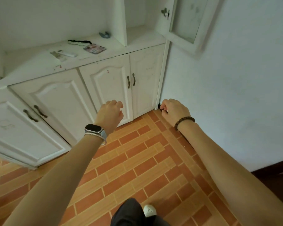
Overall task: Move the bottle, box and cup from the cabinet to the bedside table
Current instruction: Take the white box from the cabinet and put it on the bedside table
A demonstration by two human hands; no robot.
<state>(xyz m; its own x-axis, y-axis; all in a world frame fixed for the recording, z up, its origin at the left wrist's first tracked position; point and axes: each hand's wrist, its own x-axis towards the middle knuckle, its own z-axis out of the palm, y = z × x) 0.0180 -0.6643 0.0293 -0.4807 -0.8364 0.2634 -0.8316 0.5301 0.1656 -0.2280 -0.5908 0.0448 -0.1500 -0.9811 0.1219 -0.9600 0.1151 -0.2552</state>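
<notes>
The white cabinet (104, 82) stands ahead against the wall, its lower doors closed. No bottle, box or cup shows anywhere in this view. My left hand (110, 111), with a watch and bracelets on the wrist, hangs in front of the middle lower door. Its fingers are loosely curled and hold nothing. My right hand (173, 111), with a bead bracelet on the wrist, is held near the cabinet's bottom right corner. Its fingers are also loosely curled and empty.
On the cabinet's counter (31, 66) lie a white remote (67, 54), a patterned card (95, 48), a dark hair band (79, 41) and a small blue-grey item (104, 34). An upper glass door (185, 18) stands open at the right. A plain wall (227, 95) is on the right, orange tiled floor (137, 168) below.
</notes>
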